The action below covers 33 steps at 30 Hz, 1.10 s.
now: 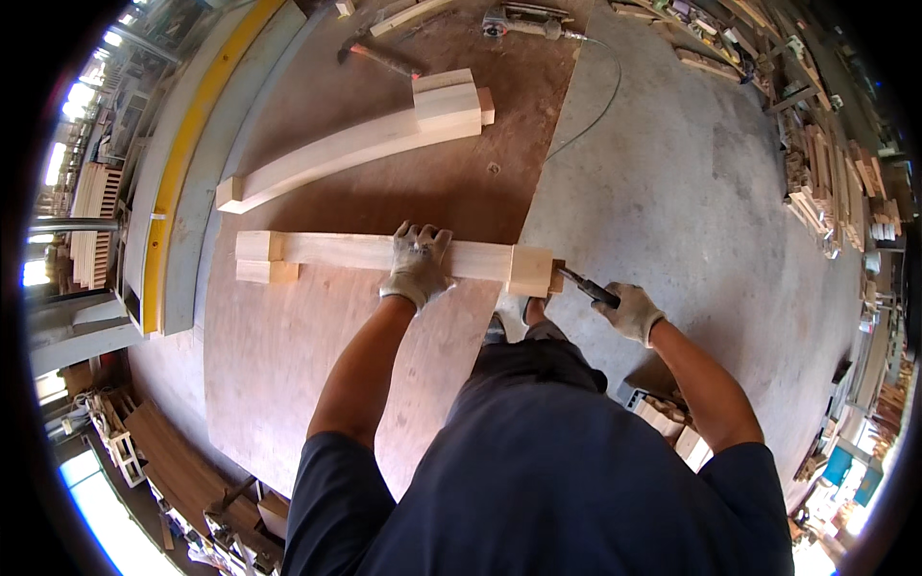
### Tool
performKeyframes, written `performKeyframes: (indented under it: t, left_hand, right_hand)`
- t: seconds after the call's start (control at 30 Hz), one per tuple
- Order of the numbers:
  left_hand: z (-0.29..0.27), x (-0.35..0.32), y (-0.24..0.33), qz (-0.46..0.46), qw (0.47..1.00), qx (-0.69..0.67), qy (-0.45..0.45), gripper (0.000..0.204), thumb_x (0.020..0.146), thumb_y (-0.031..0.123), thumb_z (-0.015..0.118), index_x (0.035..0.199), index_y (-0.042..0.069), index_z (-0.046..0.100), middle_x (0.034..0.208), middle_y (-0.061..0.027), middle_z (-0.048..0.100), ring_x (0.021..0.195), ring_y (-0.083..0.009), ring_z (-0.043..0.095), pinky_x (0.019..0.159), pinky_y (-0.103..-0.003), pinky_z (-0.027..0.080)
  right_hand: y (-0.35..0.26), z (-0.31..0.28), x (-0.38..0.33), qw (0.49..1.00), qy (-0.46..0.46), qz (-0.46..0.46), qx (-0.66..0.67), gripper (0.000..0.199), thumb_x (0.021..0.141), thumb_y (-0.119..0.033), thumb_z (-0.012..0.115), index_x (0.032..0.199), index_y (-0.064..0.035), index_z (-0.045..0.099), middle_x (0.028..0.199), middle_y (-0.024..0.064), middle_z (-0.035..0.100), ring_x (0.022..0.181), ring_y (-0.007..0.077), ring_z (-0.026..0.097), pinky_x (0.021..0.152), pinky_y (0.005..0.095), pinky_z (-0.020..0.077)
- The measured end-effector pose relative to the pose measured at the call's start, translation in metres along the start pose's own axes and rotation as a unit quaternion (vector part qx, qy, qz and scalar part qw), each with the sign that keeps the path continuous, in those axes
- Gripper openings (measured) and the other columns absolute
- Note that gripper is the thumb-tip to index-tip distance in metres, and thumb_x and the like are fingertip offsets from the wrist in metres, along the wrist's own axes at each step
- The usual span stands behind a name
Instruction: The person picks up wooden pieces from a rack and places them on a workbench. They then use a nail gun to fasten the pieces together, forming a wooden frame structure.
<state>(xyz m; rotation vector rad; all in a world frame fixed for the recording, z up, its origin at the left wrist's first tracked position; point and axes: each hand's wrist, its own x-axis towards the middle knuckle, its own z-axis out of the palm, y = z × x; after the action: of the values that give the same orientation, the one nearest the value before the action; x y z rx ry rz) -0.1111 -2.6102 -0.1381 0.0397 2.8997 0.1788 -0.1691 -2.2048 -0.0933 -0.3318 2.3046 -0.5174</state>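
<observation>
A pale wooden beam with block-like ends lies crosswise before me on a brown plywood sheet. My left hand, in a light work glove, grips it from above near the middle, fingers bent over the far edge. Also gloved, my right hand is closed round the black handle of a hand tool with a slim metal shaft. The tool's tip meets the small tenon at the beam's right end, beside the end block; its exact kind is too small to tell.
Beyond lies a curved wooden beam, with a hammer past it. A power tool trails a cord over the concrete. A yellow-edged metal rail runs along the left; wood offcuts are stacked at the right.
</observation>
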Motion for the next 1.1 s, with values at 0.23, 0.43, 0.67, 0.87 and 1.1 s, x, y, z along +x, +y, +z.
performKeyframes:
  t: [0.23, 0.43, 0.67, 0.87, 1.1]
  left_hand:
    - [-0.003, 0.005, 0.000, 0.000, 1.000, 0.004, -0.006, 0.082, 0.067, 0.047, 0.090, 0.137, 0.018, 0.060, 0.136, -0.0111, 0.061, 0.132, -0.0332, 0.053, 0.122, -0.052, 0.026]
    - [0.005, 0.003, -0.004, 0.007, 1.000, 0.000, 0.011, 0.079, 0.067, 0.045, 0.089, 0.136, 0.016, 0.061, 0.133, -0.0127, 0.062, 0.131, -0.0340, 0.054, 0.121, -0.050, 0.027]
    - [0.006, 0.002, -0.004, 0.018, 0.999, -0.013, 0.048, 0.076, 0.067, 0.043, 0.089, 0.133, 0.015, 0.063, 0.131, -0.0132, 0.063, 0.129, -0.0347, 0.055, 0.120, -0.050, 0.028]
    - [0.005, 0.001, -0.005, 0.021, 0.998, -0.020, 0.047, 0.077, 0.066, 0.044, 0.089, 0.132, 0.015, 0.063, 0.129, -0.0126, 0.064, 0.127, -0.0343, 0.056, 0.120, -0.050, 0.029]
    - [0.006, 0.000, -0.005, 0.023, 0.998, -0.011, 0.063, 0.075, 0.066, 0.044, 0.089, 0.131, 0.015, 0.063, 0.129, -0.0126, 0.064, 0.126, -0.0342, 0.056, 0.119, -0.050, 0.030]
  right_hand:
    - [0.037, 0.085, -0.005, 0.854, -0.048, 0.094, 0.509, 0.032, 0.098, -0.026, 0.074, 0.109, 0.0043, 0.072, 0.083, 0.0088, 0.072, 0.064, 0.0155, 0.065, 0.057, 0.0329, 0.0526]
    - [0.015, 0.055, -0.023, 0.983, 0.022, 0.112, 0.142, 0.040, 0.098, -0.030, 0.070, 0.123, 0.0019, 0.069, 0.093, 0.0183, 0.075, 0.086, 0.0305, 0.072, 0.082, 0.0419, 0.0558]
    - [-0.018, 0.008, -0.042, 0.995, 0.051, 0.086, -0.030, 0.040, 0.097, -0.027, 0.068, 0.130, -0.0056, 0.067, 0.117, 0.0238, 0.072, 0.112, 0.0418, 0.068, 0.100, 0.0477, 0.0518]
    - [-0.043, -0.021, -0.047, 0.981, -0.045, 0.091, -0.164, 0.039, 0.100, -0.028, 0.064, 0.132, -0.0045, 0.064, 0.124, 0.0224, 0.069, 0.118, 0.0414, 0.065, 0.103, 0.0484, 0.0502]
    - [-0.057, -0.030, -0.040, 0.958, -0.069, 0.075, -0.266, 0.034, 0.099, -0.023, 0.061, 0.127, -0.0037, 0.065, 0.121, 0.0214, 0.069, 0.116, 0.0411, 0.065, 0.103, 0.0480, 0.0501]
